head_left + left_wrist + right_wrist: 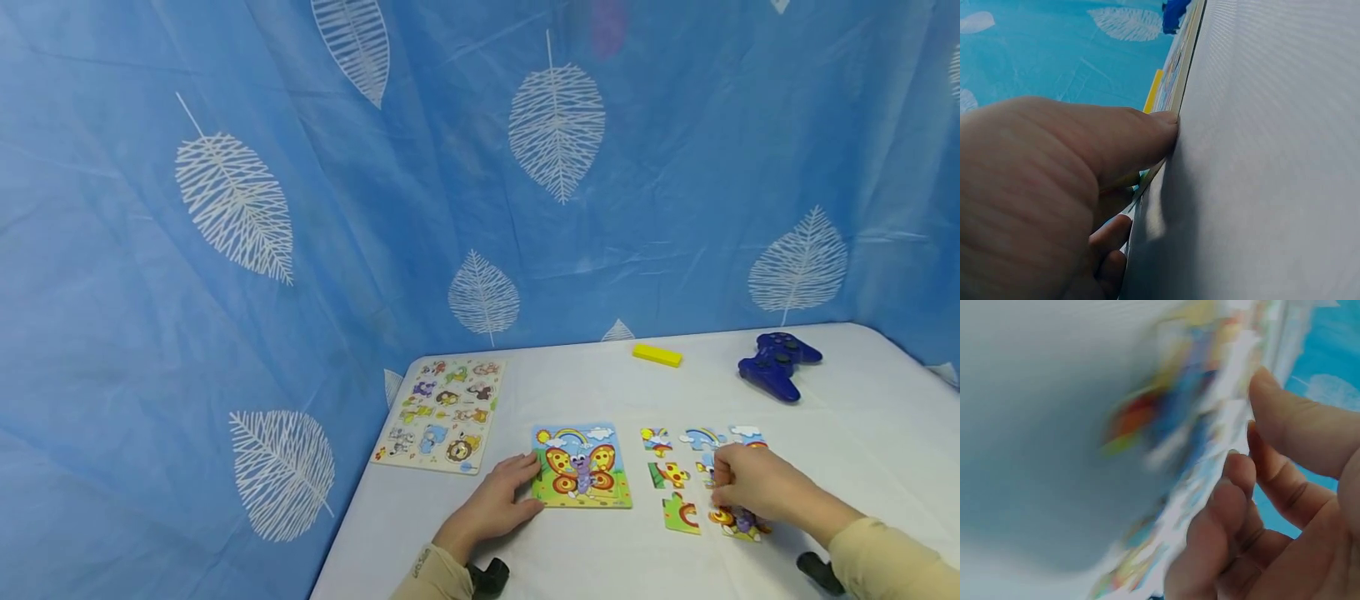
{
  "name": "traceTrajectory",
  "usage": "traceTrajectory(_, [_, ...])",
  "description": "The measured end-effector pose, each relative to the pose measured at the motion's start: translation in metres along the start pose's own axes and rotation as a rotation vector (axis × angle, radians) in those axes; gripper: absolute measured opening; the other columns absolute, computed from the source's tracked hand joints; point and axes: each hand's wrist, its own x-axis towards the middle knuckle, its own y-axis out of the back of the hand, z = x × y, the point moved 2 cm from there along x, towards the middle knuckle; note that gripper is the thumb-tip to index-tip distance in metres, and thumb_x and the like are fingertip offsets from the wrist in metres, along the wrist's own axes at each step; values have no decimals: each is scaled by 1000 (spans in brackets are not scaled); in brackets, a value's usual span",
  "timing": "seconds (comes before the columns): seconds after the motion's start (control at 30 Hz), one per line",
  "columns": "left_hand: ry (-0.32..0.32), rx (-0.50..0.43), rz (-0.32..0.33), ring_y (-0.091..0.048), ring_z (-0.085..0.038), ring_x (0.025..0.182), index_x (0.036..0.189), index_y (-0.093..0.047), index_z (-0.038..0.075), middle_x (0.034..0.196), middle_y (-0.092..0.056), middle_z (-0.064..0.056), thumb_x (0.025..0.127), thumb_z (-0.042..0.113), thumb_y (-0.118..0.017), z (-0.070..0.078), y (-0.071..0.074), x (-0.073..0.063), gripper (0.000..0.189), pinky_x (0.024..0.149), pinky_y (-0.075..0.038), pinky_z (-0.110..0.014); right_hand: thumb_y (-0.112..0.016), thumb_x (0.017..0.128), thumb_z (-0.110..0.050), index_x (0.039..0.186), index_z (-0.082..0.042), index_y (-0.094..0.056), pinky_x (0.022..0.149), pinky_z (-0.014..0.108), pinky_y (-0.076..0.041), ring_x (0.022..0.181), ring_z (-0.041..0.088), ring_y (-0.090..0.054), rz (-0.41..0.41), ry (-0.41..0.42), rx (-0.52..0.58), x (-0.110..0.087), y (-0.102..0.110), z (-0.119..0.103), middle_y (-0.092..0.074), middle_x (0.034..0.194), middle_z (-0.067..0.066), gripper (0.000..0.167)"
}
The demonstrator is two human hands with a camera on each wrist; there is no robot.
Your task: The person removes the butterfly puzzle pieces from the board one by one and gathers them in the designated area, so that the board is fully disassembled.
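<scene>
A square butterfly puzzle board (582, 467) lies flat on the table. My left hand (498, 497) rests at its left side, fingers on the left edge and thumb by the near left corner; the left wrist view shows the thumb (1138, 134) pressing on the board's edge. My right hand (761, 481) hovers over loose jigsaw pieces set in rows to the right. In the right wrist view its thumb and fingertips (1241, 469) stand slightly apart, with no piece visible between them. A green piece with a red arc (681, 513) lies left of that hand. Some pieces are hidden under it.
An animal puzzle board (442, 414) lies at the far left of the white table. At the back are a yellow block (657, 356) and a blue game controller (780, 365). A blue leaf-patterned curtain (637, 250) hangs behind the table.
</scene>
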Motion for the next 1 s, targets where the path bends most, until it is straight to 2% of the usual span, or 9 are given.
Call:
traceTrajectory(0.13, [-7,-8,4,-35,-27,153,154,-49,12,165,-40,-1,99,33,-68,-1,-2,0,62,123,-31,-48,-81,87,-23,83,-13,-60,57,32,-39,66,17,-51,20,31,48,8,-6,-27,-54,76,2,23])
traceTrajectory(0.3, [-29,-5,3,-35,-26,153,154,-49,13,165,-39,1,99,36,-67,-2,-5,2,62,123,-31,-47,-82,86,-16,92,-11,-67,65,34,-42,75,18,-50,25,84,142,23,-24,-65,-57,82,2,17])
traceTrajectory(0.47, [-16,6,9,-35,-26,153,154,-49,13,165,-40,1,99,36,-68,-3,-5,3,62,123,-31,-48,-88,78,-14,98,-10,-69,78,42,-51,88,20,-56,10,157,145,39,-44,-97,-63,94,3,27])
traceTrajectory(0.53, [-11,10,18,-35,-27,153,154,-49,13,165,-40,1,99,35,-69,-2,-3,3,62,123,-31,-49,-90,74,-14,98,-9,-69,78,42,-51,88,20,-56,4,195,107,44,-51,-105,-62,97,5,33])
traceTrajectory(0.63, [-19,19,23,-35,-27,153,154,-49,13,165,-39,1,99,35,-68,-1,-2,2,62,123,-31,-48,-92,68,-12,98,-10,-67,72,39,-47,81,20,-51,17,203,46,48,-60,-112,-56,96,6,40])
traceTrajectory(0.77, [-30,20,18,-34,-26,153,154,-49,13,165,-38,1,99,35,-68,-1,-2,2,62,123,-31,-47,-90,66,-7,91,-12,-64,68,36,-43,78,19,-46,42,209,1,50,-66,-115,-52,91,4,36])
traceTrajectory(0.87, [-28,18,18,-35,-27,153,154,-49,12,165,-39,0,99,34,-68,-1,-2,1,62,123,-31,-47,-88,69,-3,85,-13,-62,68,36,-43,79,18,-46,33,238,4,53,-68,-116,-54,86,1,32])
traceTrajectory(1.0, [-15,14,11,-35,-26,153,154,-49,13,165,-39,0,99,35,-68,-3,-2,1,62,123,-31,-48,-88,71,-1,85,-13,-61,65,35,-41,75,18,-48,-6,245,39,57,-68,-115,-55,81,0,32])
